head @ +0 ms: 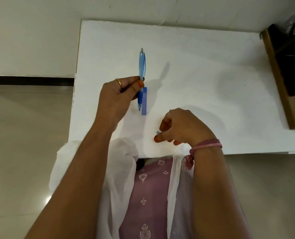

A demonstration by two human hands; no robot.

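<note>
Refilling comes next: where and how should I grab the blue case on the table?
Pinch the blue case across its narrow width at the near end, coming from above and the right. It lies flat, lengthwise away from you, and the left hand with the mechanical pencil crowds its left edge.

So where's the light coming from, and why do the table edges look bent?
Head view: the pen in the left hand throws a shadow toward the picture's right on the table, so light probably comes from the left; the wide lens bows the table's edges.
</note>
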